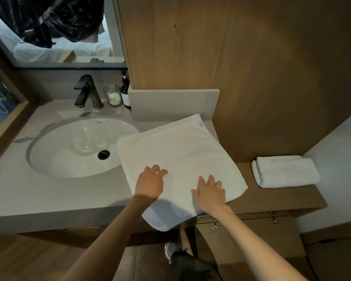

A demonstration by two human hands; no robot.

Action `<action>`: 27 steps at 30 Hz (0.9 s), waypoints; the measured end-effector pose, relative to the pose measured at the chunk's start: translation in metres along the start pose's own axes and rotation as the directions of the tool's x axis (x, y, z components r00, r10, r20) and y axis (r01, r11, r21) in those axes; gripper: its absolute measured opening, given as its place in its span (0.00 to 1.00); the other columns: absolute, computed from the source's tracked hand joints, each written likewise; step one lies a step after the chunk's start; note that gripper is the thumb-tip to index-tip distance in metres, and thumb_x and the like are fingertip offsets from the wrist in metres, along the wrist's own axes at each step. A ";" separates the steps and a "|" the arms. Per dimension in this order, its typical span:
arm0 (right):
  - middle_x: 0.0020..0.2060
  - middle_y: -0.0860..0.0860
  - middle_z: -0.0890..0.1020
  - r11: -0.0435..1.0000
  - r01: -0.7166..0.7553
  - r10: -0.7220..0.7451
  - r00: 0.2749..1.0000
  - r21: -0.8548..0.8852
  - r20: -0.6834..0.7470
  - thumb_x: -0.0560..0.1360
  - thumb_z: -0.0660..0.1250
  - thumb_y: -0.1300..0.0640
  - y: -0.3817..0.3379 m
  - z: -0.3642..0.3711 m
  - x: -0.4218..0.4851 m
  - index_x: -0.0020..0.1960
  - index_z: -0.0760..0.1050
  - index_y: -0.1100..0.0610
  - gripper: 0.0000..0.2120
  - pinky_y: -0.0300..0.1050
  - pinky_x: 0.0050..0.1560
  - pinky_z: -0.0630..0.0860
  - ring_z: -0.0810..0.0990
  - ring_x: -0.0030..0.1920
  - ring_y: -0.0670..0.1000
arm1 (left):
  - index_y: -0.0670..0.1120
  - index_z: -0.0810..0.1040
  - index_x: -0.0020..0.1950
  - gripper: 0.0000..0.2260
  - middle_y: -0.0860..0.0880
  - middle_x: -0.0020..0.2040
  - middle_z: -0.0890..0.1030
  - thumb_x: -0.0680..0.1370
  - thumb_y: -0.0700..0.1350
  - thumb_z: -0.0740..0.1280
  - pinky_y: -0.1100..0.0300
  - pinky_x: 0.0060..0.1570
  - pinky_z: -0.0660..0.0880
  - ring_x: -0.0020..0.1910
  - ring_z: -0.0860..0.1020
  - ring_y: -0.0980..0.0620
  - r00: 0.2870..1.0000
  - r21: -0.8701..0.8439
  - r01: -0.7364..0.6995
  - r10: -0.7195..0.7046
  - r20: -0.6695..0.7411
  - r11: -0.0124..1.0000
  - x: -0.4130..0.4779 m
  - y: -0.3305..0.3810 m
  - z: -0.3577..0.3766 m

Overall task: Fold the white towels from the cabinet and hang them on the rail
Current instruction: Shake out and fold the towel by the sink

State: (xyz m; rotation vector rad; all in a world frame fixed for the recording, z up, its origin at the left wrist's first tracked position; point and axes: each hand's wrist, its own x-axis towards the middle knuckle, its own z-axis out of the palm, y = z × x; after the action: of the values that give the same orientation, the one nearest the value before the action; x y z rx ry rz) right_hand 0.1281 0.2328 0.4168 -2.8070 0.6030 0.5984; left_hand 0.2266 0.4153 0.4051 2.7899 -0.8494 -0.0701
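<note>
Two grips flat atop towel

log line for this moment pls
white towel spread on counter | left hand, right hand rest on it | folded towel on shelf

White towels, 2: spread towel, folded towel. Hands, 2: left hand, right hand. Sink basin, 1. Black faucet, 1. Glass jar, 1. Pump bottle, 1. Black plastic bag, 1. Shoe, 1.
</note>
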 end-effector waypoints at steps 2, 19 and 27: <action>0.77 0.58 0.52 0.998 0.045 -0.045 0.999 0.047 0.002 0.82 0.49 0.43 0.008 -0.006 0.007 0.77 0.53 0.53 0.27 0.62 0.73 0.56 0.54 0.74 0.66 | 0.49 0.79 0.61 0.16 0.45 0.55 0.78 0.75 0.37 0.65 0.56 0.44 0.73 0.46 0.75 0.44 0.999 -0.030 -0.010 0.009 -0.037 0.999 -0.012 0.002 -0.001; 0.78 0.46 0.54 0.885 0.336 -0.342 0.939 0.323 -0.038 0.77 0.66 0.43 0.035 -0.036 0.080 0.67 0.66 0.47 0.21 0.53 0.76 0.41 0.42 0.79 0.52 | 0.49 0.82 0.55 0.14 0.49 0.50 0.80 0.81 0.46 0.57 0.57 0.46 0.73 0.46 0.78 0.47 0.987 -0.267 0.161 -0.159 0.033 0.950 -0.031 0.054 0.002; 0.78 0.49 0.55 0.846 0.386 -0.291 0.912 0.367 -0.287 0.80 0.39 0.37 -0.026 0.003 0.080 0.76 0.60 0.49 0.31 0.52 0.74 0.35 0.46 0.79 0.52 | 0.49 0.49 0.79 0.25 0.49 0.80 0.49 0.82 0.53 0.44 0.47 0.74 0.42 0.78 0.47 0.45 0.981 -0.113 0.158 -0.143 0.130 0.981 0.035 0.047 0.011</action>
State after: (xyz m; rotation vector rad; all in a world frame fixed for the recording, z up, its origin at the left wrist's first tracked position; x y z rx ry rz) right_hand 0.2049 0.2288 0.3826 -2.4898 0.2134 0.0689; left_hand 0.2286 0.3561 0.4052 2.7507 -0.6347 -0.3089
